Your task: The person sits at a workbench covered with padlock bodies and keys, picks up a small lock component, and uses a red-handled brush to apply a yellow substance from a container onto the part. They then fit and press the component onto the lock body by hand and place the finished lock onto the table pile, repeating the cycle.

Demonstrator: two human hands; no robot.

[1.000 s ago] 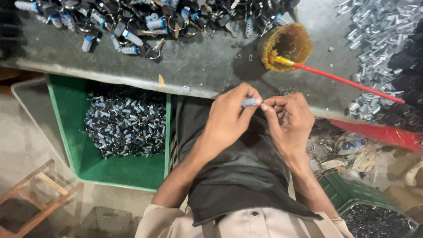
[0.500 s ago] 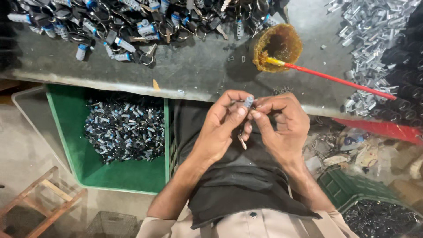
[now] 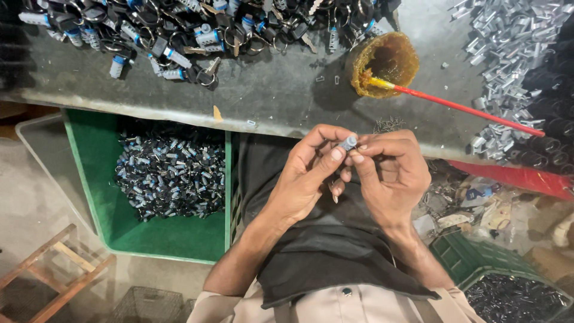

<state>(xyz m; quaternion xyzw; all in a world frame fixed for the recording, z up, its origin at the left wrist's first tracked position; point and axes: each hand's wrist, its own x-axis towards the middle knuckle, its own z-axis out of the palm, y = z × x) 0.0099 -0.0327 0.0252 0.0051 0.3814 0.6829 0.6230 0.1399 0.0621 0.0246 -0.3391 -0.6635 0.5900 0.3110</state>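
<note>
Where two hands [image 3: 353, 173] meet, one small cylinder [image 3: 348, 143] between fingers [image 3: 335, 154].

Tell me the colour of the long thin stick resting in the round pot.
Red long thin stick, yellowish tip, head view.

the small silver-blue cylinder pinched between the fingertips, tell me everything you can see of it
The small silver-blue cylinder looks like metal, short and stubby, with a pale rounded end tilted up toward the dark worktable edge. The left hand and the right hand pinch it between fingertips, above the lap. Its lower part is hidden by fingers; finer detail is too small to tell.
</note>
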